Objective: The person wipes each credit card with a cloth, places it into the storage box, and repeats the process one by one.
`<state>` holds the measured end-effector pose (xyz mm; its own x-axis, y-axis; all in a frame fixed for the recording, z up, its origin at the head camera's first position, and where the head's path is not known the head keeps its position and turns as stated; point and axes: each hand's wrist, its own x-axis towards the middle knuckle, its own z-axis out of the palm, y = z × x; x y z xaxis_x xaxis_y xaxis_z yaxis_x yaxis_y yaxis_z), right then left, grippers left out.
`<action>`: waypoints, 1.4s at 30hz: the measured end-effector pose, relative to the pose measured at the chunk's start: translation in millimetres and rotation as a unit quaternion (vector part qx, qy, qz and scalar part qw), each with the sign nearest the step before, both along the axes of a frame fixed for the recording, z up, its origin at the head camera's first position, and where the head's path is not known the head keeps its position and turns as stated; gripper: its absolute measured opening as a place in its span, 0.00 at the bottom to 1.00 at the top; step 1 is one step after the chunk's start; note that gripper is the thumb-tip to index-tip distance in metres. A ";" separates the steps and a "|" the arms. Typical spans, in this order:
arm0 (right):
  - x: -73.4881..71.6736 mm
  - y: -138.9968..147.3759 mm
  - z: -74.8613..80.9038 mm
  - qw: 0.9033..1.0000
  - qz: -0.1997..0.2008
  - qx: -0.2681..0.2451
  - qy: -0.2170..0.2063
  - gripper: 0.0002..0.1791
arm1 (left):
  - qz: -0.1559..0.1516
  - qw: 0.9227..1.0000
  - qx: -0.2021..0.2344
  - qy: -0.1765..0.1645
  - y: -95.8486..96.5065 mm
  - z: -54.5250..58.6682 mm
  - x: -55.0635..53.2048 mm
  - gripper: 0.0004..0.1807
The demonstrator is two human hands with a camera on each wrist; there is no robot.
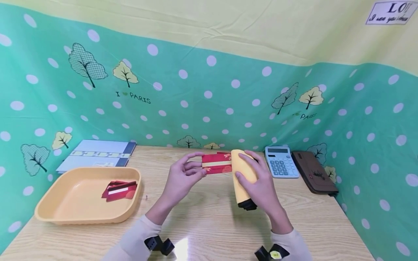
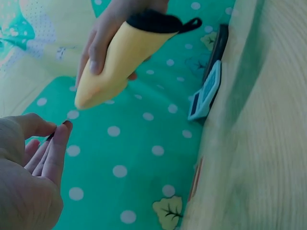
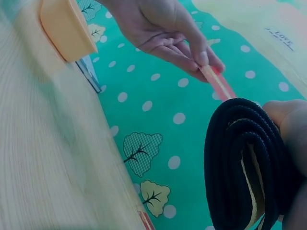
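My left hand [image 1: 183,177] pinches a red card [image 1: 216,164] with a cream stripe and gold print between thumb and fingers. The card's right end meets the yellow cloth in the head view. My right hand [image 1: 259,181] grips that rolled yellow cloth [image 1: 240,181], which stands upright and has black edging. Its black end [image 3: 240,158] shows several folded layers in the right wrist view. A small black loop [image 2: 193,25] sticks out from it in the left wrist view. Behind the held card, another red piece [image 1: 223,153] lies on the table, mostly hidden.
At the left stands a peach plastic tray [image 1: 70,203] with several red cards [image 1: 121,191]. Behind it lies a light blue folder [image 1: 98,150]. To the right are a blue calculator [image 1: 281,163] and a brown zip case [image 1: 313,172]. A polka-dot curtain [image 1: 196,90] backs the wooden table [image 1: 209,224].
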<state>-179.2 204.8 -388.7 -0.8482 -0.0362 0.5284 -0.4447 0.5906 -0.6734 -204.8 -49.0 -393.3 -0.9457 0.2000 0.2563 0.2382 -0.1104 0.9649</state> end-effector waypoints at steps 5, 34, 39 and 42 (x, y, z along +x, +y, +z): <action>-1.6 3.3 1.0 1.000 -0.003 -0.003 0.000 0.32 | 0.006 1.000 0.012 -0.001 -5.8 2.1 -2.5 0.27; -0.3 7.1 1.4 1.000 -0.007 -0.005 -0.010 0.30 | 0.037 0.999 0.021 -0.011 -9.2 7.3 -3.5 0.24; 0.0 7.0 1.1 1.000 -0.006 -0.007 -0.010 0.30 | 0.011 1.000 0.015 0.021 -9.0 5.6 -4.2 0.27; 0.0 7.0 0.4 1.000 -0.009 -0.006 -0.012 0.30 | 0.028 0.999 0.006 0.033 -8.6 4.6 -4.7 0.24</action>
